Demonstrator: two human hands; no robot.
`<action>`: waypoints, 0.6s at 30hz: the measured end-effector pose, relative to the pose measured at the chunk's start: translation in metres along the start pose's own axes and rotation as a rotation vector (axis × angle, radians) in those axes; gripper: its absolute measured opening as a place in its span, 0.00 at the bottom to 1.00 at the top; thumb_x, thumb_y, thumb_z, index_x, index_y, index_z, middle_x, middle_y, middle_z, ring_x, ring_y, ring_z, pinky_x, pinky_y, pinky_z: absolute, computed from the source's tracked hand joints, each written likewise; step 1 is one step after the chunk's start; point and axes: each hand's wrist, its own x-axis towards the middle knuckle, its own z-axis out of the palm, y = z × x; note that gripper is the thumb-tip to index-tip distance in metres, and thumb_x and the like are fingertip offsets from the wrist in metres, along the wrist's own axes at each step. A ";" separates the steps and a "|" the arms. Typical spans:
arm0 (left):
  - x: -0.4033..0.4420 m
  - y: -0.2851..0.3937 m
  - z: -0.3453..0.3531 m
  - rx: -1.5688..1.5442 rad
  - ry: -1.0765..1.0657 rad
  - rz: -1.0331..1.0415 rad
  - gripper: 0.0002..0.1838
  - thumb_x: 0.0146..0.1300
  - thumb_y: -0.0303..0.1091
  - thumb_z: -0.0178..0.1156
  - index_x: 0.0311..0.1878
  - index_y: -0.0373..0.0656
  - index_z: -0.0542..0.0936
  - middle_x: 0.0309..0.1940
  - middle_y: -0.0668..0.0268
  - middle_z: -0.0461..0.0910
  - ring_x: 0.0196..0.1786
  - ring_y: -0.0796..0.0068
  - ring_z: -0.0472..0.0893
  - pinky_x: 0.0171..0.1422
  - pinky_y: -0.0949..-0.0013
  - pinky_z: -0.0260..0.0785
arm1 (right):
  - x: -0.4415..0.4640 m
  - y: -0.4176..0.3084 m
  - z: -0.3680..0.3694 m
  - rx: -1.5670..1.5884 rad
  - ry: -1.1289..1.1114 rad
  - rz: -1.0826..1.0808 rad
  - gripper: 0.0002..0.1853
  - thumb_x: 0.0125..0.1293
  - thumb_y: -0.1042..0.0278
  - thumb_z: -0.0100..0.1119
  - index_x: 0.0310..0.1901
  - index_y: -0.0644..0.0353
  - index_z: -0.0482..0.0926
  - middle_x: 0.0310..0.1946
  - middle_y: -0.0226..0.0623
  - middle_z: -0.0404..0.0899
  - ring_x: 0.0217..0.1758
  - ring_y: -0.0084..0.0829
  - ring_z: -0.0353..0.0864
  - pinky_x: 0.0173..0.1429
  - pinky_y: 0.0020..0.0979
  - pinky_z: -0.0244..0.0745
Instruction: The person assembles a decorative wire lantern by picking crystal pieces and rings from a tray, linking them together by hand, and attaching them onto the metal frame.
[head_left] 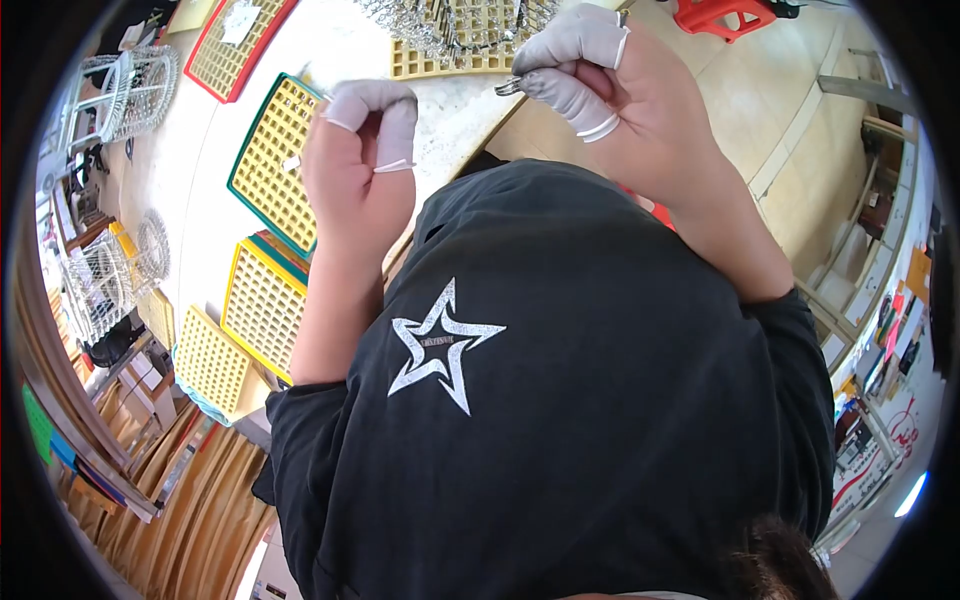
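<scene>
White finger cots cover the thumb and forefinger of both hands. My right hand (pixel 625 95) pinches a small shiny metal piece (pixel 508 87) at its fingertips, just past the table edge; the piece's exact kind is too small to tell. My left hand (pixel 360 150) is closed above the white table, thumb and forefinger pressed together. What it holds, if anything, is hidden. Between and beyond the hands, a wire rack hung with small silver pieces (pixel 465 30) stands over a yellow grid tray (pixel 410 66).
To the left lie a green-rimmed grid tray (pixel 250 150), a red-rimmed tray (pixel 190 65) and a yellow-rimmed tray (pixel 232 290). White wire racks (pixel 130 90) stand farther left. A red plastic stool (pixel 725 14) is at upper right on the floor.
</scene>
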 end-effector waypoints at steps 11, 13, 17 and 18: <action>0.000 -0.008 0.056 0.081 -0.668 -0.167 0.12 0.61 0.34 0.54 0.27 0.34 0.78 0.25 0.51 0.77 0.30 0.53 0.77 0.38 0.61 0.69 | -0.006 0.005 -0.005 -0.004 0.007 -0.003 0.06 0.57 0.73 0.60 0.35 0.63 0.75 0.27 0.38 0.72 0.29 0.31 0.73 0.33 0.28 0.67; 0.000 0.013 0.026 -0.143 -0.322 -0.264 0.10 0.63 0.30 0.53 0.33 0.32 0.79 0.24 0.60 0.78 0.30 0.75 0.77 0.36 0.74 0.69 | 0.004 -0.011 -0.006 0.092 0.042 0.024 0.06 0.57 0.72 0.60 0.34 0.62 0.75 0.28 0.39 0.73 0.29 0.33 0.74 0.32 0.28 0.68; -0.005 0.024 0.023 -0.504 -0.125 0.148 0.16 0.55 0.16 0.56 0.49 0.30 0.72 0.46 0.55 0.73 0.43 0.69 0.78 0.48 0.72 0.73 | -0.006 -0.033 -0.001 0.106 -0.082 0.817 0.05 0.59 0.77 0.56 0.37 0.64 0.74 0.30 0.35 0.73 0.31 0.27 0.73 0.36 0.24 0.68; -0.003 0.026 0.025 -0.505 -0.174 0.208 0.18 0.54 0.14 0.57 0.49 0.30 0.72 0.49 0.54 0.71 0.46 0.68 0.78 0.51 0.71 0.73 | -0.011 -0.028 0.003 0.240 -0.010 0.749 0.05 0.61 0.82 0.54 0.39 0.66 0.73 0.34 0.32 0.72 0.36 0.19 0.72 0.40 0.19 0.69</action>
